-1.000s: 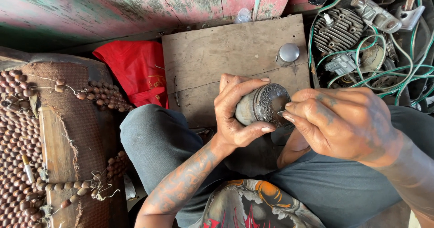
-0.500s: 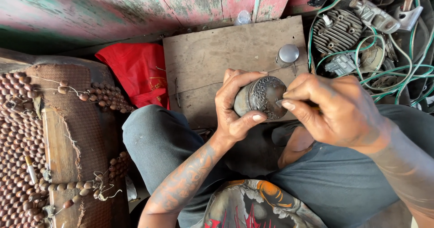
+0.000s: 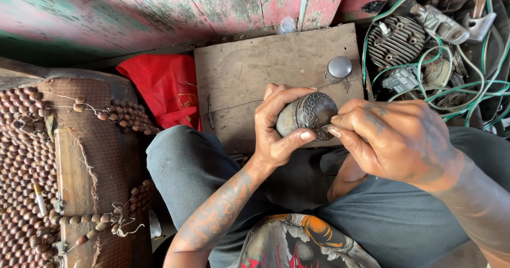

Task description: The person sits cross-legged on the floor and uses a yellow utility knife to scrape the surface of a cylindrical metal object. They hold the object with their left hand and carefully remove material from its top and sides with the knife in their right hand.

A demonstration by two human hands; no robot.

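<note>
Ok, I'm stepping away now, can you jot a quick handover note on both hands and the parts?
Left hand grips a dirty metal piston, its crusted crown turned toward the right hand. Right hand pinches a small tool, mostly hidden, its tip against the crown's edge. A cleaner piston stands on the wooden board. The crown looks dark with deposit, so scraping seems unfinished.

Packages: one possible item, a red plastic bag (image 3: 167,87), crumpled and soft-sided, lying on the floor just left of the wooden board (image 3: 255,66) and below the painted plank wall; contents hidden. Labels, signs, screens: none visible.
</note>
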